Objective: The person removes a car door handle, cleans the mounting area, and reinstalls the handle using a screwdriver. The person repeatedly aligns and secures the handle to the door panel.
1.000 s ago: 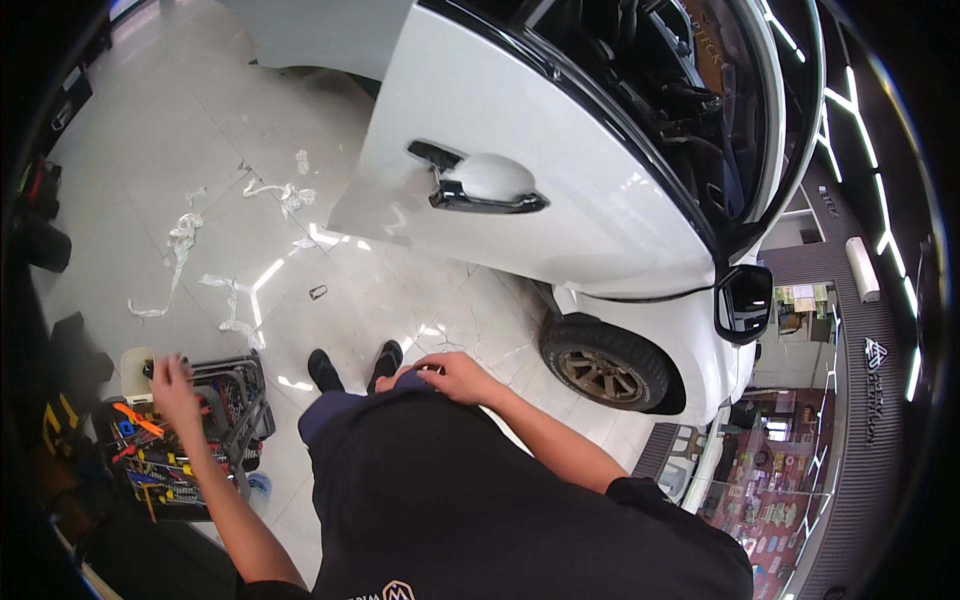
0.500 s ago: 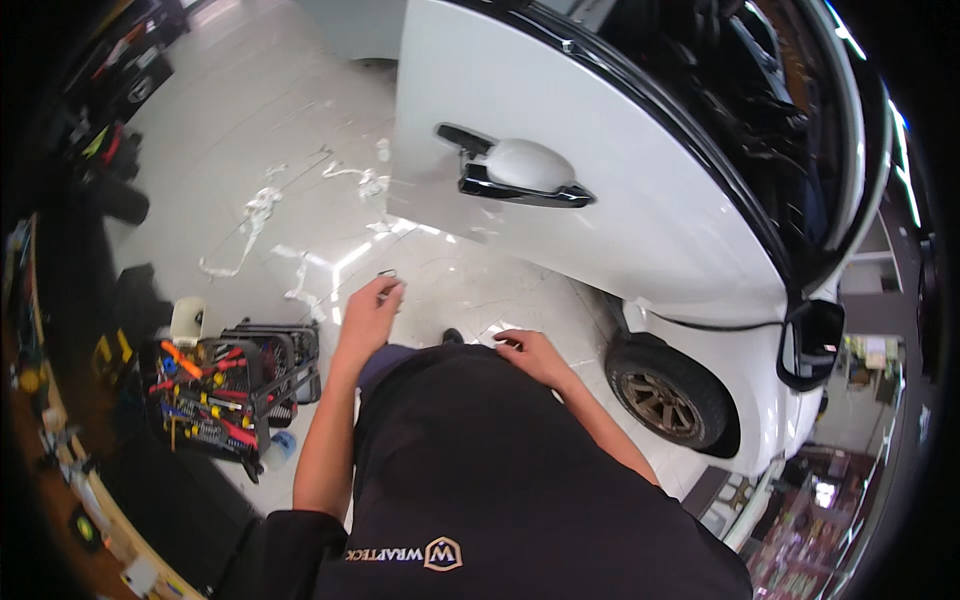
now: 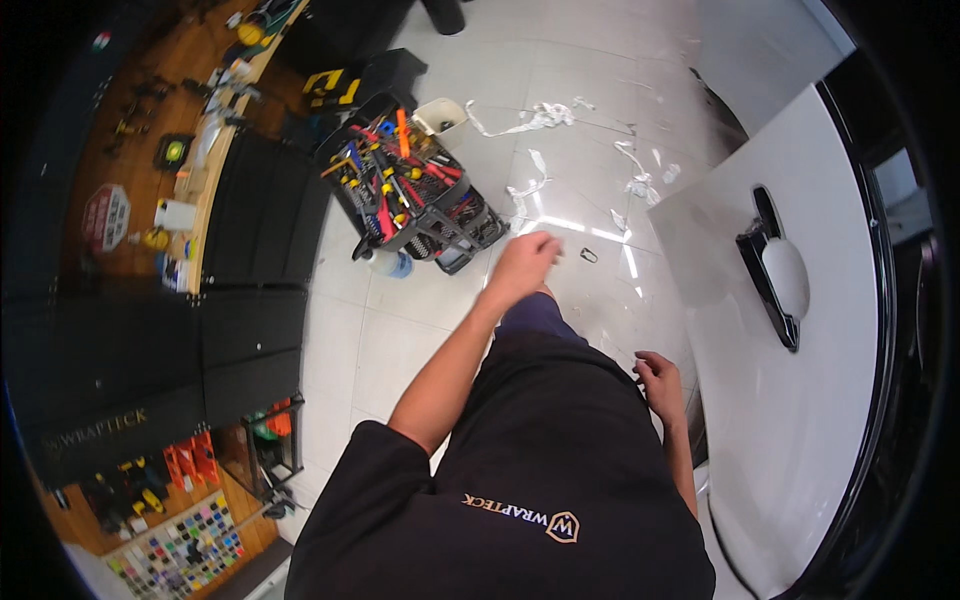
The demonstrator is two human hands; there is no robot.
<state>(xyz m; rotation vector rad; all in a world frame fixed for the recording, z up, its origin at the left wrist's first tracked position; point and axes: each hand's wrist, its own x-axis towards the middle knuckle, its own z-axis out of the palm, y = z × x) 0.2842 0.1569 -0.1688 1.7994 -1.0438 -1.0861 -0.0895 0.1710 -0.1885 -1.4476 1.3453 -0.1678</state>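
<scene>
My left hand point(image 3: 527, 266) is over the floor in front of me, between the tool cart point(image 3: 425, 225) and a small dark loop-shaped piece point(image 3: 589, 255) lying on the tiles. Its fingers are curled together and slightly blurred; whatever they may hold is hidden. Lower down on the right, beside the white car door point(image 3: 790, 400), my right hand point(image 3: 658, 385) has its fingers bent in toward the thumb. It does not touch the door. A pale speck shows at those fingertips, too small to name. The door's white handle point(image 3: 787, 280) sits in a black surround.
Hand tools with red, yellow and orange grips fill the cart, next to a cream bin point(image 3: 440, 118) and a bottle with blue liquid point(image 3: 391, 263). Crumpled white strips point(image 3: 545, 117) litter the tiles. Black cabinets point(image 3: 255, 200) and a wooden workbench point(image 3: 215, 130) line the left.
My view has swung left, bringing the cart and workbench nearer the middle while the car door shifts right. Both hands stay low in front of me, their fingers still curled.
</scene>
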